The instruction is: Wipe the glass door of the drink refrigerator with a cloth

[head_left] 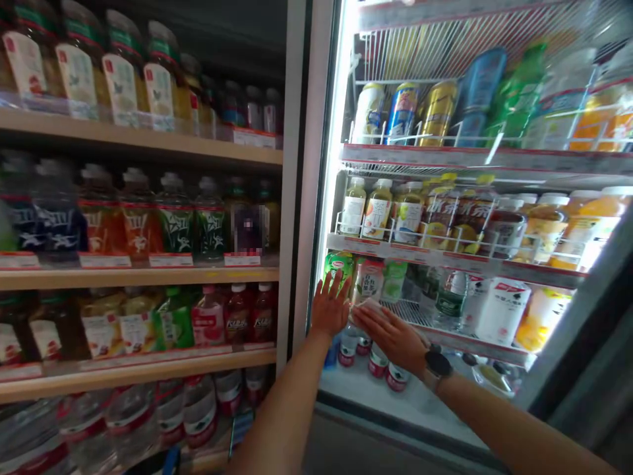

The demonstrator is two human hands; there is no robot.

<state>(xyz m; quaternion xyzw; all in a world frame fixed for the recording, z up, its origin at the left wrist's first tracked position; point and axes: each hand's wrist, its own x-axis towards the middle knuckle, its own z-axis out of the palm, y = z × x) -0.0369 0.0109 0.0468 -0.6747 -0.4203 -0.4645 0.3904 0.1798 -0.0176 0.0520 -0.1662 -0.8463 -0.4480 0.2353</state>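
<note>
My left hand (pixel 330 309) is open, its fingers spread and pointing up, in front of a green drink pack (pixel 339 264) at the left end of the lower fridge shelf. Beside it, my right hand (pixel 395 340) stretches its fingers flat and to the left along the front of that shelf (pixel 494 348). A pale strip shows at the right fingertips; whether it is a cloth or the shelf edge I cannot tell. Just behind the hands stands a grey-and-red drink pack (pixel 367 280). A dark watch (pixel 438 363) is on my right wrist.
The fridge's upper shelves carry cans (pixel 401 112) and tea bottles (pixel 378 208) behind wire guards. Red-labelled bottles (pixel 378 361) stand on the fridge floor. A dark door edge (pixel 583 349) is at the right. Left of the fridge frame (pixel 294 198), a shelf (pixel 148 277) holds bottled drinks.
</note>
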